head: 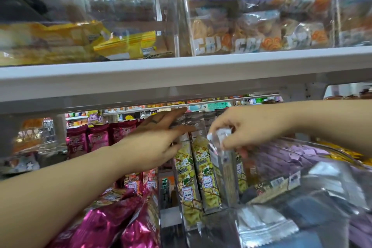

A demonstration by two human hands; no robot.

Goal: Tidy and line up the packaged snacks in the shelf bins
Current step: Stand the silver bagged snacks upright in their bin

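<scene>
- Now, the step in hand looks to be straightening the row of green packets (203, 169), which stand on end in a narrow clear bin (169, 213) under the white shelf (181, 74).
- The left hand (159, 143) reaches in from the left with straight fingers laid against the tops and left side of the row. Its grip is open and it curls round nothing, so it seems to brace the row rather than hold it.
- The right hand (237, 127) comes in from the right and pinches the crinkled top seal of 1 silver-backed packet (229, 171). Its grip is closed on that seal.
- That packet stands at the right end of the green row, touching its neighbour. It tilts a little and shows its silver back, while the others show their green fronts.
- Magenta bags (112, 225) fill the bin to the left, purple packets (291, 155) lie to the right, and loose silver bags (267, 225) sit in the near right bin.
- The next move probably calls for turning or seating the pinched packet so it stands upright and flush with the row, while the left hand keeps the others from toppling leftward.
- Judging by the leaning packets, the tidying of this bin is only partly done.
- Motion blur hides the fingertips' exact contact.
</scene>
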